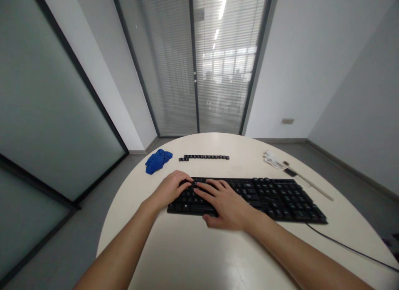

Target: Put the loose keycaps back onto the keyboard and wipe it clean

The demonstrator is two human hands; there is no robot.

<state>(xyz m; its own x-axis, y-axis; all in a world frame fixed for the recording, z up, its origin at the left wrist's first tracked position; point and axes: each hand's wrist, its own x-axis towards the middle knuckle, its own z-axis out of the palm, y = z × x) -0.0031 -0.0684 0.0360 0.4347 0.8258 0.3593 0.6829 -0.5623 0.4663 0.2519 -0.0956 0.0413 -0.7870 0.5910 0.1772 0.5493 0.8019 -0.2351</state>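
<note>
A black full-size keyboard (pixel 249 194) lies across the round table in front of me. My left hand (pixel 172 187) is at its far left corner, thumb and index finger drawn close together over the upper left keys. Whatever may be between those fingertips is too small to make out. On the left half of the keys rests my right hand (pixel 225 200), its fingers stretched and spread apart, thumb sticking out past the near edge. Beyond the keyboard, small black keycaps (pixel 205 157) form a line, with a few more at its left end.
A crumpled blue cloth (pixel 158 161) lies at the table's (pixel 193 252) far left. At the right are a whitish crumpled item (pixel 272 159), a small black piece (pixel 290 172) and a thin pale stick (pixel 314 187). The keyboard's cable (pixel 349 249) trails off the right side.
</note>
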